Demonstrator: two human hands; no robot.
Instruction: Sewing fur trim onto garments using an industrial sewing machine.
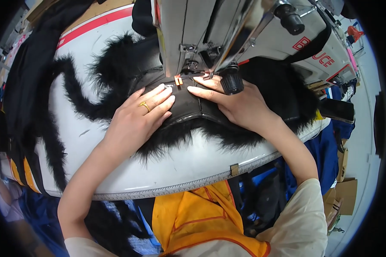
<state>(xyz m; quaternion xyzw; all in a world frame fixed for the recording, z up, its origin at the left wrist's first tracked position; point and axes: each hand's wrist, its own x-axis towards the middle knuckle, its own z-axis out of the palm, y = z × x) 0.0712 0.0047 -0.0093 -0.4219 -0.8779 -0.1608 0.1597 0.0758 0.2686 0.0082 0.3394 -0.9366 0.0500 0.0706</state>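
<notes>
your left hand (135, 115) and right hand (242, 103) lying pretty flat, fingers out, on that black fur-trimmed panel (182, 105), sewing machine (172, 30) just ahead, white tabletop (158, 173) underneath

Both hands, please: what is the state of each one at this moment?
Left hand: open, palm down on the black fur-trimmed piece.
Right hand: open, palm down on the same piece.
</notes>
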